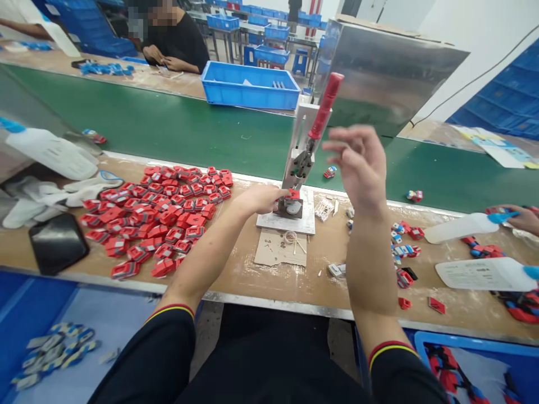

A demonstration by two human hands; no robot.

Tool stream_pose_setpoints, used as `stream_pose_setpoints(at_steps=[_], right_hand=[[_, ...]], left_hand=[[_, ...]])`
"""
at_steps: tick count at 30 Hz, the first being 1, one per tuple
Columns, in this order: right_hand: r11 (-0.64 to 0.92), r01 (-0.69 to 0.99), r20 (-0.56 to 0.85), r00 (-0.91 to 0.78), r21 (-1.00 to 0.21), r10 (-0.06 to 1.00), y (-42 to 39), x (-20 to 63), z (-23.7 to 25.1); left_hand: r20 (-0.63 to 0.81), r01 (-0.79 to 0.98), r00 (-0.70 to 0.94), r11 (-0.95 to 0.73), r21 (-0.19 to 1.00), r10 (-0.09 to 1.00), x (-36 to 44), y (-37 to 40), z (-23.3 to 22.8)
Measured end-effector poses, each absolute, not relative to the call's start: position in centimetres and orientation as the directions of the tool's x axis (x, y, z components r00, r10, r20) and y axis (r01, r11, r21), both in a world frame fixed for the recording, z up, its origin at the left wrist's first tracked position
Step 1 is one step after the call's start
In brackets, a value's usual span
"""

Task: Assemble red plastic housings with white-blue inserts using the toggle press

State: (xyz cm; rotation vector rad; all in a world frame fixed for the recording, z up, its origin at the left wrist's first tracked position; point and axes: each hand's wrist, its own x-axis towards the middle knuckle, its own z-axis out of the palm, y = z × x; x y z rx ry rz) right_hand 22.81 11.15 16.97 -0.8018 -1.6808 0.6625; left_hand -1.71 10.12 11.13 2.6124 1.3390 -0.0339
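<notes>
A small hand press with a red lever handle stands on a pale metal base plate in the middle of the bench. My left hand reaches in from the left, its fingers closed on a red toy car part under the press head. Raised just right of the lever, my right hand is slightly blurred. Its fingers are bent and apart, with nothing in them and a gap to the handle.
Many red toy parts are heaped left of the press, near a black phone. Right are white bottles and another person's hand. Beyond runs a green conveyor belt, with a blue bin behind.
</notes>
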Motion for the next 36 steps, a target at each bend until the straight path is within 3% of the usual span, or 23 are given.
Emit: stream_pose_setpoints(at_steps=[2, 5, 10, 14, 17, 20, 24, 27, 29, 33, 36], right_hand=[[0.518, 0.298, 0.496, -0.152, -0.802, 0.855, 10.8, 24.1, 12.4], [0.267, 0.455, 0.21, -0.174, -0.849, 0.962, 11.2, 23.5, 6.9], [0.198, 0.349, 0.118, -0.238, -0.916, 0.964, 12.9, 20.2, 3.9], [0.142, 0.224, 0.09, -0.227, -0.964, 0.97, 12.3, 21.9, 3.6], [0.071, 0.107, 0.044, -0.24, -0.992, 0.97, 10.6, 24.3, 3.4], [-0.001, -0.005, 0.001, -0.25, -1.0, 0.968, 9.0, 25.9, 3.7], [-0.083, -0.225, -0.026, -0.246, -0.971, 0.969, 7.3, 26.5, 4.9], [-0.169, -0.447, -0.059, -0.25, -0.878, 0.966, 6.2, 26.5, 5.8], [-0.198, -0.497, -0.076, -0.255, -0.845, 0.964, 5.9, 26.7, 6.1], [-0.101, -0.382, -0.033, -0.181, -0.919, 0.983, 8.4, 28.7, 5.4], [0.065, 0.075, 0.061, -0.043, -0.995, 0.997, 13.3, 30.3, 4.4]], left_hand=[[-0.11, 0.796, 0.6, -0.578, 0.182, 0.792, -1.9, 10.2, 11.1], [-0.123, 0.798, 0.599, -0.576, 0.179, 0.791, -2.0, 10.3, 11.1], [-0.107, 0.803, 0.586, -0.557, 0.214, 0.803, -2.2, 10.2, 11.1], [0.041, 0.72, 0.557, -0.507, 0.474, 0.83, -4.4, 9.6, 9.9], [0.208, 0.502, 0.468, -0.453, 0.737, 0.859, -6.3, 9.4, 8.2], [0.289, 0.224, 0.348, -0.378, 0.898, 0.892, -6.9, 9.9, 6.6], [0.359, -0.129, 0.214, -0.337, 0.932, 0.909, -5.5, 11.1, 5.8], [0.372, -0.357, 0.223, -0.28, 0.891, 0.901, -4.6, 11.7, 5.8], [0.339, -0.452, 0.257, -0.197, 0.87, 0.905, -4.4, 12.0, 5.7], [0.239, -0.517, 0.269, -0.07, 0.853, 0.933, -4.7, 12.3, 5.4], [0.187, -0.547, 0.257, -0.017, 0.837, 0.948, -4.7, 12.4, 5.4]])
